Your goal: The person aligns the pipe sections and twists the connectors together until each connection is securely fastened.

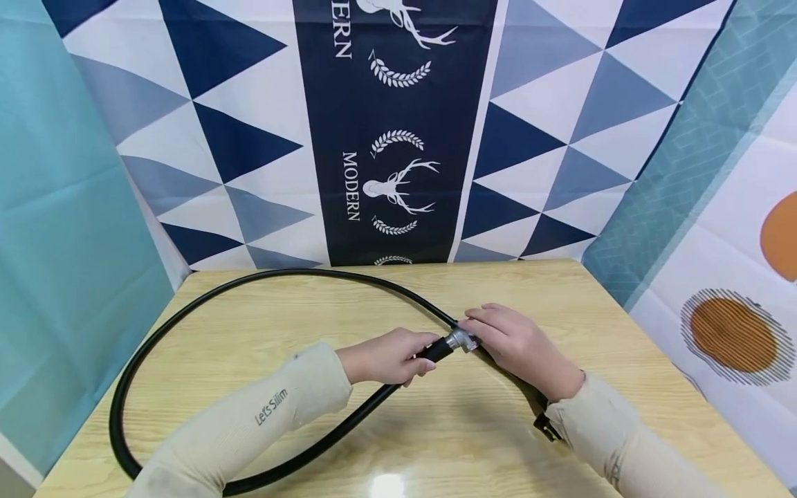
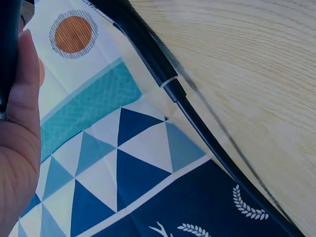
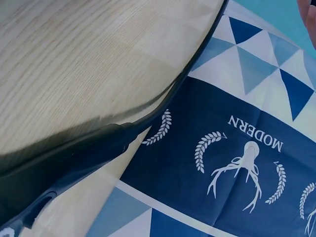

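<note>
A thick black hose (image 1: 283, 272) makes a wide loop on the wooden table, rising out of the surface's plane at no point I can make out. My left hand (image 1: 392, 356) grips one sleeved end (image 1: 437, 350) of it, just behind a silver metal fitting (image 1: 461, 339). The fitting points at my right hand (image 1: 517, 344), close by its fingers. That hand lies over the black handle (image 1: 529, 394) at the hose's other end, fingers bent across it; its thumb is hidden. In the left wrist view, the handle (image 2: 143, 44) narrows into the hose. The right wrist view also shows the handle (image 3: 79, 153).
Under everything is a pale wooden table (image 1: 261, 332). A patterned cloth (image 1: 249, 104) hangs behind its far edge, with a teal cloth (image 1: 68, 207) on the left and another printed cloth (image 1: 697, 256) on the right.
</note>
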`<control>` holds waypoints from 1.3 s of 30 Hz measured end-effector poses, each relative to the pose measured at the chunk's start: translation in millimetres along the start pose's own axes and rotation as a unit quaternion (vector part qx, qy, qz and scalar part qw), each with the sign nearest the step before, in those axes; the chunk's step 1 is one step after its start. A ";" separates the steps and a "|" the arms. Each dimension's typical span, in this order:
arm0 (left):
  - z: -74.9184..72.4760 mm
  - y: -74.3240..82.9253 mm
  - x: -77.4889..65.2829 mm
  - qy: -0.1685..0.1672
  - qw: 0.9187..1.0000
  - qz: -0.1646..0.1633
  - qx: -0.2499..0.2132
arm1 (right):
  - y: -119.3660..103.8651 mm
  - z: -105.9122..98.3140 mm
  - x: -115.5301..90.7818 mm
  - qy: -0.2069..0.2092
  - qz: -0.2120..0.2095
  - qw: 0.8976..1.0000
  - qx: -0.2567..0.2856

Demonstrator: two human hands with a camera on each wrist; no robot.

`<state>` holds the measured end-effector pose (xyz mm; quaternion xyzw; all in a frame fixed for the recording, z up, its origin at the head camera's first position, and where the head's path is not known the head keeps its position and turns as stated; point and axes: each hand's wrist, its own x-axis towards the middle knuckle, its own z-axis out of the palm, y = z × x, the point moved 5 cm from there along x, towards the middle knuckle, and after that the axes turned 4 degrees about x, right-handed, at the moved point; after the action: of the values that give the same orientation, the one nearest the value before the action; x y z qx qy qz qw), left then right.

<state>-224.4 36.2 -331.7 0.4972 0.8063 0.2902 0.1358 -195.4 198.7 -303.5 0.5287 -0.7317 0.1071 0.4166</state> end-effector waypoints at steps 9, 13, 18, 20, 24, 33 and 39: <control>2.4 -7.0 -1.9 -0.007 1.000 -0.010 -0.007 | 6.1 4.2 -1.2 -0.024 -0.004 0.997 0.066; 4.1 -7.2 -1.7 -0.014 1.000 -0.015 -0.009 | 7.4 1.7 -1.1 -0.055 0.008 0.992 0.111; 5.1 -5.6 -0.6 -0.021 1.000 0.004 0.004 | 11.5 0.9 -2.7 -0.085 0.057 0.979 0.175; 4.6 -4.7 0.4 -0.017 1.000 0.015 0.018 | 13.1 1.2 -3.3 -0.087 0.075 0.975 0.191; 3.3 -4.6 1.7 -0.005 1.000 0.015 0.022 | 14.9 3.4 -4.0 -0.081 0.102 0.969 0.209; 0.9 -3.6 0.8 0.034 0.998 0.020 0.047 | 13.5 9.8 -1.8 -0.073 0.207 0.946 0.237; 0.7 -3.2 1.8 0.035 0.997 0.027 0.066 | 17.1 16.3 -3.2 -0.079 0.364 0.881 0.292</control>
<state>-227.3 37.0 -334.1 0.5164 0.8141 0.2571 0.0665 -217.9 198.3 -311.1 0.3294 -0.8387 0.4180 0.1159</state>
